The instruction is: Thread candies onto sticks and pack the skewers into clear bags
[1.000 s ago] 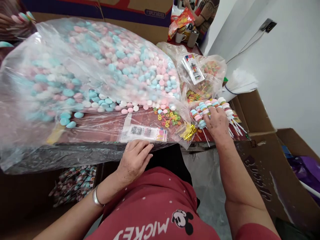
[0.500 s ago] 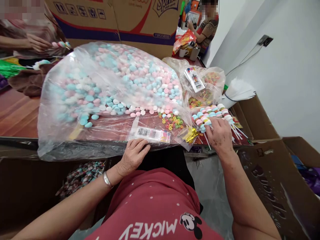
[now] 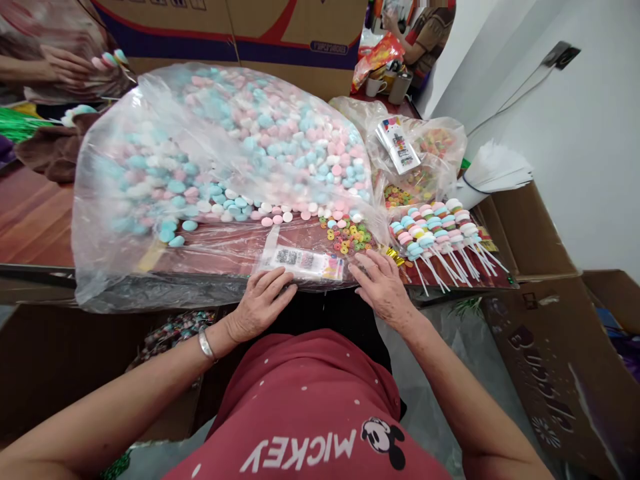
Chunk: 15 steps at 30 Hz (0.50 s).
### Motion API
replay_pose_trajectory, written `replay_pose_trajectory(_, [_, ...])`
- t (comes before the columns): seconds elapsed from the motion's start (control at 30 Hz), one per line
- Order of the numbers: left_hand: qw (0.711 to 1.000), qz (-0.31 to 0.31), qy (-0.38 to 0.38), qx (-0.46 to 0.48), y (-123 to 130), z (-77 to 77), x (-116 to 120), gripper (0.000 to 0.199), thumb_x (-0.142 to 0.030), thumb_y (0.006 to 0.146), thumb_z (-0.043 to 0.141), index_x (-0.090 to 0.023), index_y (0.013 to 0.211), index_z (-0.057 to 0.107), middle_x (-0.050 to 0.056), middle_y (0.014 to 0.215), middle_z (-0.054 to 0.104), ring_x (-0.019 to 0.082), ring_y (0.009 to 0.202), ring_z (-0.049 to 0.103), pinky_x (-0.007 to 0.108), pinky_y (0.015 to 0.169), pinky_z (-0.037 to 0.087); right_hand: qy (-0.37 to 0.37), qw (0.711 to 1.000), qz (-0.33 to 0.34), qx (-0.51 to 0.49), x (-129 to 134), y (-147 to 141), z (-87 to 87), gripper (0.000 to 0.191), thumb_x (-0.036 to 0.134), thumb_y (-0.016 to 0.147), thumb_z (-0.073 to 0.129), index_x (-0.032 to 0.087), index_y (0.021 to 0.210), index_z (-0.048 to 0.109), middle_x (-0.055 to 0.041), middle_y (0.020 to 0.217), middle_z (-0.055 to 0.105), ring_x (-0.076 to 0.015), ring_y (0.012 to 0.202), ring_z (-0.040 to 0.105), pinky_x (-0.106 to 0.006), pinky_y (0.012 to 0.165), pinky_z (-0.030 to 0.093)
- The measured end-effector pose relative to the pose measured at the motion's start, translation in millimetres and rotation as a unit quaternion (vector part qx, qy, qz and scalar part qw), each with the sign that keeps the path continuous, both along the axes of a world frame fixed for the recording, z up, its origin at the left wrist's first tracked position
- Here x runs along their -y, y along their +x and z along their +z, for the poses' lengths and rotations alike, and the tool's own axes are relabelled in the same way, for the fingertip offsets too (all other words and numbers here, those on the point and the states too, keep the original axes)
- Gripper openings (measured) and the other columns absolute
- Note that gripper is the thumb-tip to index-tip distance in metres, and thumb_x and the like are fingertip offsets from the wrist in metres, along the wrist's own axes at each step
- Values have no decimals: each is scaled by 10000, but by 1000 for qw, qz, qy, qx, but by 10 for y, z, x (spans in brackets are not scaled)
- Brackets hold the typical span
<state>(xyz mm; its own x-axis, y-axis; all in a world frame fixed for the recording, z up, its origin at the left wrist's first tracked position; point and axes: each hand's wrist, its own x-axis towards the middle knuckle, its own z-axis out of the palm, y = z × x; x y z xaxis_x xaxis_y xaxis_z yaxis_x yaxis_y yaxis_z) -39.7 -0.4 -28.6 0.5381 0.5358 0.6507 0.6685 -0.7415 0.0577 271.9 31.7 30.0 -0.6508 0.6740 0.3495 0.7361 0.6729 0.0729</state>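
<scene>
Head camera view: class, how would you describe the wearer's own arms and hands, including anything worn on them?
The left hand and right hand are both ungloved. A smooth, silver-coloured bangle circles the left wrist; none shows on the right wrist. Both forearms are bare, with no sleeve in view.

White printed plastic packets (image 3: 302, 261) lie flat on the surface (image 3: 35, 227); loose multicoloured ring-shaped candies (image 3: 349, 236) lie at their two o'clock, shiny gold strips (image 3: 395, 256) at three o'clock.
</scene>
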Motion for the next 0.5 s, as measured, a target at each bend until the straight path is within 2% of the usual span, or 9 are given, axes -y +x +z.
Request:
replay_pose_trajectory(0.17, [1000,-19,17,-8,-70,181,-69,196,-60,914,526,-163,1007,666,126,1017,752,250,1076,653,396,932,459,21,998,31,-41,-63,-22,-79,157,192,928,565,233,1004,696,-49,1181,702,-243,1218,524,-479,1090,361])
replay_pose_trajectory(0.27, [1000,-10,4,-3,-21,219,-32,134,-164,911,600,-160,1037,644,142,1049,738,275,1102,642,419,947,454,7,997,44,-70,-73,-29,-85,171,206,957,535,245,907,694,-10,1046,736,-211,1129,566,-453,1058,372])
replay_pose_trajectory(0.33, [1000,8,-9,-8,18,195,2,235,-238,902,636,-157,1122,629,171,1142,713,314,1178,608,465,998,420,-8,994,25,-102,-76,-38,-63,195,211,967,514,247,895,691,-4,989,740,-206,1088,580,-433,1022,386])
replay_pose_trajectory(0.4, [999,29,-12,-16,41,162,19,301,-226,899,636,-152,1190,614,190,1211,687,335,1229,578,491,1035,379,-22,990,-2,-136,-87,-52,-21,203,218,973,496,237,907,687,-16,966,740,-207,1056,584,-411,988,398])
replay_pose_trajectory(0.5, [999,43,3,-18,29,165,-6,260,-129,907,591,-166,1160,635,163,1178,705,305,1211,590,456,1023,371,-29,986,-28,-163,-124,-78,54,214,223,973,476,216,902,678,-38,959,734,-213,1000,583,-394,955,406])
